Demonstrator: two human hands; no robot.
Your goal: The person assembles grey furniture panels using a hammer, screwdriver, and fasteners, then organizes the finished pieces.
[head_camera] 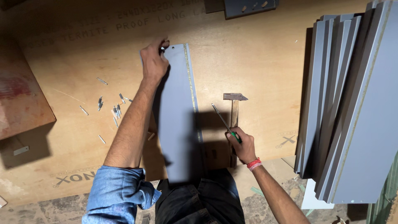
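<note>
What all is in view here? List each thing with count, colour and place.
panel: one, grey, on the board, centre
board: one, tan plywood, under everything
screwdriver: one, green handle, in the right hand
hammer: one, wooden handle, right of the panel
fittings: about a dozen, silver, scattered left
panel stack: several, grey, right
block: one, grey, top edge
left hand: grip on a small fitting at the panel's top corner
right hand: grip on the screwdriver

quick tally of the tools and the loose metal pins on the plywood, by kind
Screwdriver, in the right hand: 1
Hammer: 1
Loose metal pins left of the grey panel: about 11; some are too small to tell apart
Total: about 13

The left hand pinches another small metal piece at the panel's far end, not counted.
</note>
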